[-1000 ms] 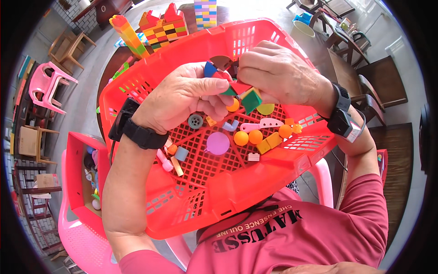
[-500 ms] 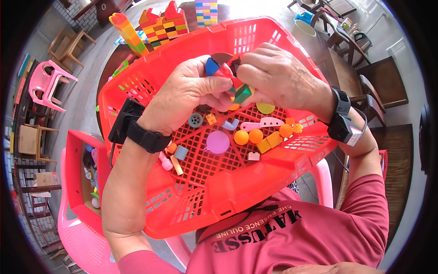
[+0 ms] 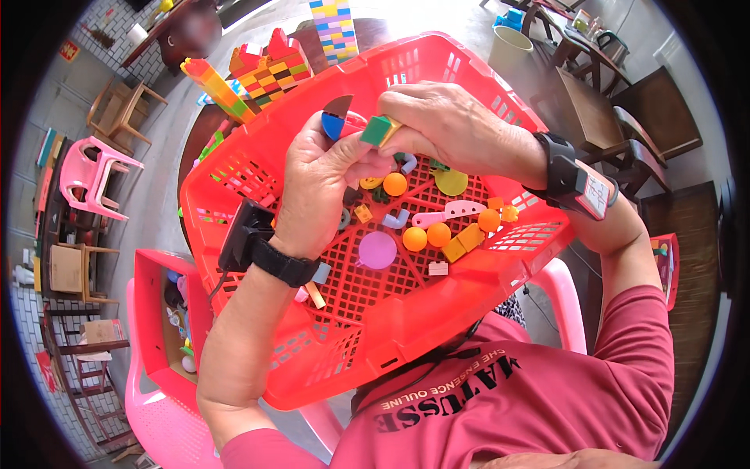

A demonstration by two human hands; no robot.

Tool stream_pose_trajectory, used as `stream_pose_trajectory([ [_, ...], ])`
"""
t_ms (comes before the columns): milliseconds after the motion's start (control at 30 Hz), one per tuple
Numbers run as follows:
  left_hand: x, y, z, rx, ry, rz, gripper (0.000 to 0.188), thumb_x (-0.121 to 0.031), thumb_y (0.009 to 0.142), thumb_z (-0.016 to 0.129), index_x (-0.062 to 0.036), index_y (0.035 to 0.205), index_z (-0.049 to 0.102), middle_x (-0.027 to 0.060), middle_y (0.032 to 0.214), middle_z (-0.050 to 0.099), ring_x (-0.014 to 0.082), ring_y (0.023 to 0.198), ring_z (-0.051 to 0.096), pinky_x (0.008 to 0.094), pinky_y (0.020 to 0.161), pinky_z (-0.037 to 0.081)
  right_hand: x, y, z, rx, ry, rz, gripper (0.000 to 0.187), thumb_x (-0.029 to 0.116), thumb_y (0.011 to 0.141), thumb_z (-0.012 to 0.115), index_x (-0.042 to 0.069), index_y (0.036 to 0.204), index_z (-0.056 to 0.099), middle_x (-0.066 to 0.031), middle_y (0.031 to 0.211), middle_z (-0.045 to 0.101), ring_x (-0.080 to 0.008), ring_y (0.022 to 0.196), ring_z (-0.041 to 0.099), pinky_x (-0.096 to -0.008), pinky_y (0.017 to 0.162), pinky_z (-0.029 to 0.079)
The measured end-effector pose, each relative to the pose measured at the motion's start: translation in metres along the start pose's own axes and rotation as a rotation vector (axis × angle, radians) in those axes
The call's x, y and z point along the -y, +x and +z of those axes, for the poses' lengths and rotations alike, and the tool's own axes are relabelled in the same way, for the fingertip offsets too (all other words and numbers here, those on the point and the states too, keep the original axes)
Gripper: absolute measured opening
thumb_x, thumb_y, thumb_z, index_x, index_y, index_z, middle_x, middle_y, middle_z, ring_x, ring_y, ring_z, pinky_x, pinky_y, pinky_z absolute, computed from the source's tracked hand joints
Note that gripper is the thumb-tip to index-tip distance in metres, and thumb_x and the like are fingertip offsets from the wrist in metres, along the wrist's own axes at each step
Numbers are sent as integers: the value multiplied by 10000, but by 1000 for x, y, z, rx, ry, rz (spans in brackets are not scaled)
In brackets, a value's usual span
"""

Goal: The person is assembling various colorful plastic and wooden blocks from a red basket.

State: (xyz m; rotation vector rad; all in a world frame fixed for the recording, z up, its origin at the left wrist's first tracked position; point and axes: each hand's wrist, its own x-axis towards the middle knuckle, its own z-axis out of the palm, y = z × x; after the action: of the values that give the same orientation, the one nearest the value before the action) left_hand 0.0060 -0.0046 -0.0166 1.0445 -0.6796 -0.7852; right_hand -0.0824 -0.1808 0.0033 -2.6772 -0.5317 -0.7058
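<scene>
Above the large red basket (image 3: 422, 328), my two hands meet. My left hand (image 3: 305, 184) is closed on a small toy piece (image 3: 333, 126) in blue and red, with a dark rounded part on top; its exact kind is unclear. Against it, the fingers of my right hand (image 3: 449, 117) pinch a small green and yellow block (image 3: 376, 130), and my left thumb lies beside that block. Below them in the basket are a purple toy plate (image 3: 377, 250), a pink-handled toy knife (image 3: 453, 212), an orange ball (image 3: 395, 184) and several other small toys. My fingers partly hide how the held pieces meet.
Beyond the basket stand block towers (image 3: 269, 70) and a pastel block column (image 3: 334, 31). At the left, a red box (image 3: 160, 332) of toys rests on a pink chair (image 3: 168, 418). Another pink chair (image 3: 94, 180) and a wooden chair (image 3: 117, 102) are farther left.
The held pieces have turned: the green block now sits higher and its yellow side shows, with the dark rounded part in sight. My right hand has shifted slightly left. The whole view has shifted a little.
</scene>
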Motion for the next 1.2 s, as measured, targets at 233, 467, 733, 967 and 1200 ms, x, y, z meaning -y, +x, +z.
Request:
stream_pose_trajectory([
  [233, 10, 3, -2, -19, -6, 57, 254, -118, 916, 563, 6, 1117, 469, 119, 951, 640, 206, 806, 670, 301, 724, 564, 5, 2, 2, -46, 134, 105, 302, 300, 868, 565, 4, 841, 509, -186, 734, 576, -360, 720, 591, -439, 615, 443],
  [467, 12, 5, 1, -25, 80, 44, 225, -122, 919, 561, 1, 1082, 467, 122, 953, 640, 201, 803, 672, 303, 733, 565, 0, 0, 1, -7, 96, 106, 349, 324, 880, 566, 7, 773, 466, -163, 646, 492, -359, 662, 539, -423, 573, 405],
  [733, -1, 12, 0, 109, -2, 6, 276, -185, 908, 588, -7, 1096, 489, 147, 963, 643, 221, 826, 672, 334, 770, 552, -13, 6, -11, -14, 401, 156, 453, 425, 926, 474, 3, 762, 473, -126, 590, 467, -249, 507, 478, -352, 495, 398],
  [967, -2, 14, -18, 148, -167, -151, 269, -185, 966, 432, 5, 1144, 503, 175, 1042, 634, 249, 903, 660, 362, 820, 538, -10, 6, -21, 40, 596, 385, 446, 439, 941, 426, 18, 808, 487, -23, 598, 463, -94, 524, 451, -253, 442, 370],
  [1200, -4, 13, -11, 103, -110, -236, 258, -165, 954, 442, 20, 1131, 474, 181, 1004, 639, 260, 895, 663, 353, 786, 550, -11, 4, -5, 3, 479, 221, 208, 213, 903, 561, 15, 907, 500, -74, 637, 497, -129, 560, 516, -282, 536, 424],
])
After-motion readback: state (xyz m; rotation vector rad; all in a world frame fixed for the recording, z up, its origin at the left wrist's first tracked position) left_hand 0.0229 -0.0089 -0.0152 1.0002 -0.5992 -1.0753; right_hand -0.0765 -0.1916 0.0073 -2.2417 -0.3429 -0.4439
